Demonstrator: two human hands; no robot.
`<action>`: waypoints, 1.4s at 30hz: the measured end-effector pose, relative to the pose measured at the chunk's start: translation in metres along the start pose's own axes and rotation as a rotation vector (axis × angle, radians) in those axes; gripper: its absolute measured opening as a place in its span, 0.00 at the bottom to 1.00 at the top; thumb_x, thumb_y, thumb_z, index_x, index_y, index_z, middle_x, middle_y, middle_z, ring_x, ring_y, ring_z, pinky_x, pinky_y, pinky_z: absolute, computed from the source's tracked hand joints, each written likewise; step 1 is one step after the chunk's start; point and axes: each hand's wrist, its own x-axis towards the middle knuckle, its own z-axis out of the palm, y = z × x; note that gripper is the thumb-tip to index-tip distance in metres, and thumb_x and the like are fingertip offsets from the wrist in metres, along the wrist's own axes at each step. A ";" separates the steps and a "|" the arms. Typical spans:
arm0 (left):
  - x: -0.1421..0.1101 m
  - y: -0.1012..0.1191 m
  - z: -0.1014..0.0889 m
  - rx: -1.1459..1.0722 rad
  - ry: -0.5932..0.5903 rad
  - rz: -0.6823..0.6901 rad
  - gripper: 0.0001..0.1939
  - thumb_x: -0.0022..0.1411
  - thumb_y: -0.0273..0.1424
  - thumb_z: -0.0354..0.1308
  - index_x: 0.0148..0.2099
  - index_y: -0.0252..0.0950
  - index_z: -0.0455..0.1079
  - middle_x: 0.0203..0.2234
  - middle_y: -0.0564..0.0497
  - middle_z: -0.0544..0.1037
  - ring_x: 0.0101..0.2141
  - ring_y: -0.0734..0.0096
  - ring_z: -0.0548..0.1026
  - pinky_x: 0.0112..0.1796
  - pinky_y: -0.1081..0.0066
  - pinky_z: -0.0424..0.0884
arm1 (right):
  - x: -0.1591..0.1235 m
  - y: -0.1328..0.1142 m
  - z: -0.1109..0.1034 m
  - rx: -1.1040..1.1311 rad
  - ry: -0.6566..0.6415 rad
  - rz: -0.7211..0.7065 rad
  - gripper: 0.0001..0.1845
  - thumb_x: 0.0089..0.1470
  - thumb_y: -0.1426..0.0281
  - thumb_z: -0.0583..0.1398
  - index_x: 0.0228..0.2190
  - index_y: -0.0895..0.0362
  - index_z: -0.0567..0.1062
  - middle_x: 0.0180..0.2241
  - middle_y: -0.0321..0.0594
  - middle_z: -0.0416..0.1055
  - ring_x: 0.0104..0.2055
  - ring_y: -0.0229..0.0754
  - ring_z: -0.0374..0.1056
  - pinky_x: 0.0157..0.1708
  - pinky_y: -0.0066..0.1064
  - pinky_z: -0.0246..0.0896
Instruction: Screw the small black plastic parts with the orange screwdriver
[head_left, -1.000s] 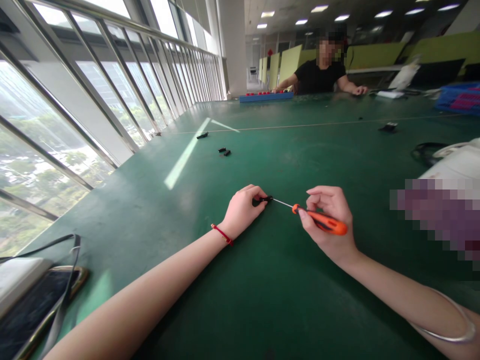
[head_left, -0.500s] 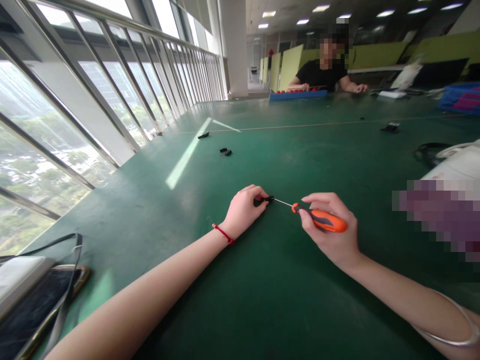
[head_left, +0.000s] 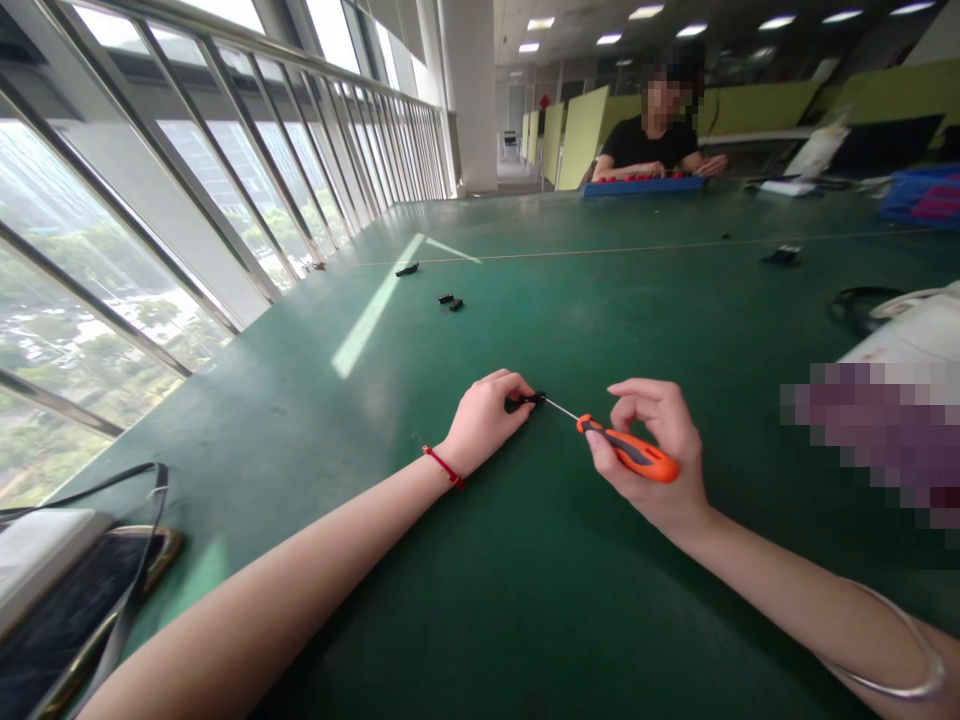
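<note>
The head view shows, nearest at the left edge, a phone and a white box on the green counter, with a dark cord looping over them. The right hand grasps an orange and black screwdriver by its handle, thumb and fingers around it. The shaft points left, its tip at the end of a small black part; whether it is seated there is too small to tell. The left hand, a red bracelet at its wrist, pinches that part between its fingers, down at the counter. Farther off lie two small black pieces close together and, beyond them, a longer one. At the far edge, a person in black sits behind a blue tray holding red pieces.
</note>
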 end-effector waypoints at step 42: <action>0.001 0.002 0.001 0.051 -0.019 0.027 0.04 0.57 0.25 0.56 0.36 0.35 0.72 0.34 0.50 0.76 0.36 0.68 0.74 0.39 0.69 0.70 | 0.000 -0.001 -0.001 -0.052 -0.042 -0.033 0.07 0.50 0.70 0.60 0.34 0.52 0.69 0.18 0.27 0.63 0.21 0.36 0.64 0.36 0.38 0.64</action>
